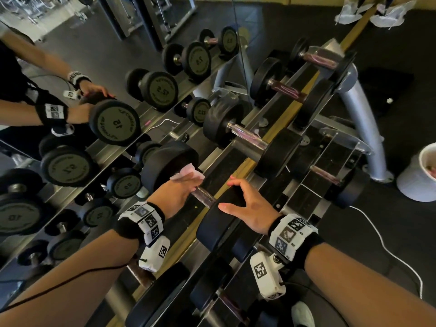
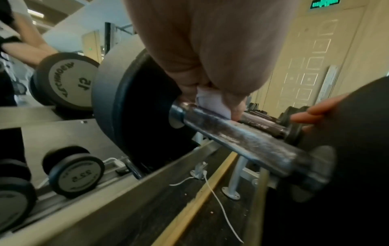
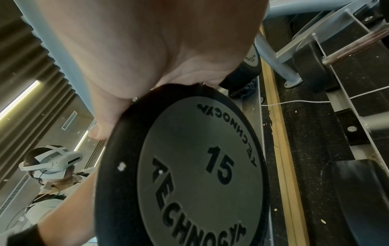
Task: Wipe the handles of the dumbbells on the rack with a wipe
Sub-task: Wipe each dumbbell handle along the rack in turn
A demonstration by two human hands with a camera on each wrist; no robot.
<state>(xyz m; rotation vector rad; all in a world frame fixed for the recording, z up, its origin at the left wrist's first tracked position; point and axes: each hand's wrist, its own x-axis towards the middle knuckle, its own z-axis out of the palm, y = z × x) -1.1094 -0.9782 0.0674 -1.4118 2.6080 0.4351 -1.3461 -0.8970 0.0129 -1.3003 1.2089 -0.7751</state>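
A 15 kg dumbbell [image 1: 219,223] lies on the rack [image 1: 259,119], its chrome handle [image 1: 204,196] running between two black heads. My left hand [image 1: 186,185] grips the handle's far end with a pinkish-white wipe [image 1: 188,172] wrapped under the fingers. The left wrist view shows the wipe [image 2: 210,103] pressed on the handle [image 2: 242,138] beside the far head. My right hand [image 1: 236,197] lies over the near head, thumb on the outer side and fingers [image 2: 311,114] hooked over the inner edge. In the right wrist view my palm sits on the rim above the "15" plate [image 3: 200,166].
More dumbbells [image 1: 247,135] sit along the rack to the upper right. A mirror [image 1: 70,114] on the left doubles everything. A white bin [image 1: 422,173] stands by the silver rack leg [image 1: 363,119]. A white cable [image 1: 387,246] trails on the dark floor. Crumpled white wipes [image 1: 349,13] lie far off.
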